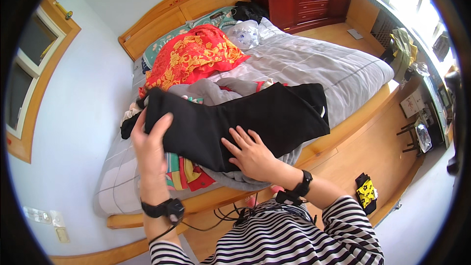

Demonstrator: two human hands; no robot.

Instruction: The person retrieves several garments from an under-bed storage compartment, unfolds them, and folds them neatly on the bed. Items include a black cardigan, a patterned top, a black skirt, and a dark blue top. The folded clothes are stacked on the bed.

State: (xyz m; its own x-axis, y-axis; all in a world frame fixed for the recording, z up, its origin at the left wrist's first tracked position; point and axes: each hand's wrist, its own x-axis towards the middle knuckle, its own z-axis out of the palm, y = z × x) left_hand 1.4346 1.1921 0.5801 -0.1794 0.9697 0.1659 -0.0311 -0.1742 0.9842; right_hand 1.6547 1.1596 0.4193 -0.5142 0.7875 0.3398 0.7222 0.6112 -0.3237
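Across the near side of the bed lies a black folded garment [254,121], likely trousers, with a small white tag at its right end. My left hand [152,136] grips its left end between thumb and fingers, and that end is lifted a little. Flat on the middle of the cloth rests my right hand [250,151], palm down with fingers spread. Under the garment, grey clothing [235,180] shows along the front edge. A striped multicoloured cloth [184,173] pokes out below the left part. Behind it lies more grey clothing [209,90].
A red and gold cover [195,53] is heaped on the bed [301,51], beside a clear plastic bag [244,35]. The wooden bed frame [331,141] runs along the front. Cables [217,217] hang from my wrist straps. Black and yellow cloth [366,193] lies on the floor.
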